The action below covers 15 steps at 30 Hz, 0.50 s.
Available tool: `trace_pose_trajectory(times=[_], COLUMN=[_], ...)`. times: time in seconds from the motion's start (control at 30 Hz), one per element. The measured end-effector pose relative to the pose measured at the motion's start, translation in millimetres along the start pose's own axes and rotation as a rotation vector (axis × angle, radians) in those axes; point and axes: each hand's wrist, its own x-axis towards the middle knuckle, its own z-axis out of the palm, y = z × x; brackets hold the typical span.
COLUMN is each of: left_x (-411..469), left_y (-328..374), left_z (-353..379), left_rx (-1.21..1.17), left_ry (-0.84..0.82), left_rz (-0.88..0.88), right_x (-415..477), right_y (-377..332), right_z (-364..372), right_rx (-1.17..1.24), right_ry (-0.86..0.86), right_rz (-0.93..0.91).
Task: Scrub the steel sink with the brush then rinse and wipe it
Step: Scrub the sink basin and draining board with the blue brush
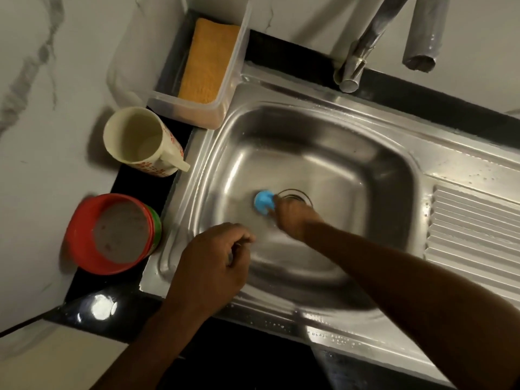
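Observation:
The steel sink (pixel 351 130) fills the middle of the head view, its basin wet and blurred by motion. My right hand (pixel 295 218) reaches down into the basin and grips a blue brush (pixel 263 202), pressing it on the basin floor just left of the drain (pixel 295 195). My left hand (pixel 213 266) rests on the sink's front-left rim with its fingers curled; whether it holds anything is hidden. An orange cloth (pixel 208 60) lies in a clear plastic box (pixel 197 114) at the sink's back left corner.
A cream mug (pixel 140 136) and a red container (pixel 112 235) stand on the black counter left of the sink. The tap (pixel 354 66) and a steel pipe (pixel 422 32) hang over the back rim. A ribbed drainboard (pixel 475 226) lies to the right.

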Motion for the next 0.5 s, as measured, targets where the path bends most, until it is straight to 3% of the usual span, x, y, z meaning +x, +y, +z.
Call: trace_pose_trajectory(times=[0.1,0.2,0.37,0.5], left_x=[-3.4,-5.1,-1.8,-0.7], left_y=[-2.4,-5.4,-1.5,-0.7], left_z=[-2.9,-3.0,-3.8,-5.5], left_rx=[-0.024,-0.023,0.006,0.015], left_ry=[-0.002,-0.016,0.048,0.033], left_rz=[-0.049,-0.073,-0.066,-0.036], right_x=[37.7,66.7,19.4,6.5], right_y=[-0.4,-23.7,-66.8,-42.5], right_z=[-30.1,-37.5,12.7,8.5], right_rx=[0.167,0.313,0.156,-0.012], right_ry=[0.148,0.236,0.045,-0.050], right_rz=[0.148,0.176,-0.028,-0.108])
